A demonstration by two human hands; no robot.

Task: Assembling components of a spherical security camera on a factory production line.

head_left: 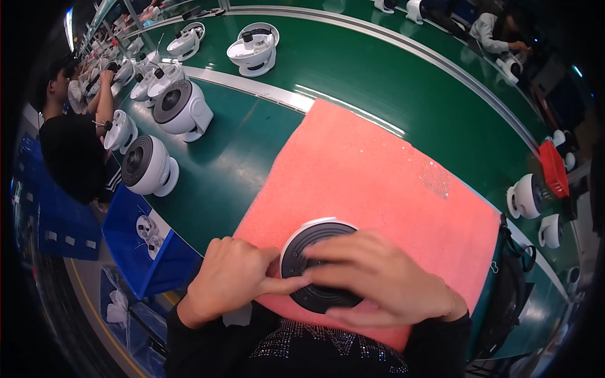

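A round white fan head with a dark grey ringed face [328, 234] lies face up on a pink foam mat [353, 164], close to my body. My left hand [242, 271] grips its left rim, fingers curled against the side and thumb reaching over the dark face. Over the right part of that face is my right hand [372, 277], slightly blurred, its fingers stretched and apart. I cannot tell whether its fingertips touch the surface. Beneath this hand the fan's lower right part is hidden. Small shiny screws [435, 179] lie clustered on the mat's right side.
Finished-looking white fans [183, 110] stand on the table at the left. Beyond the mat runs a green conveyor [353, 57] carrying an open white housing [254, 50]. A blue bin [135, 252] sits lower left, a black bag [504, 296] at right. Co-workers sit far left and far right.
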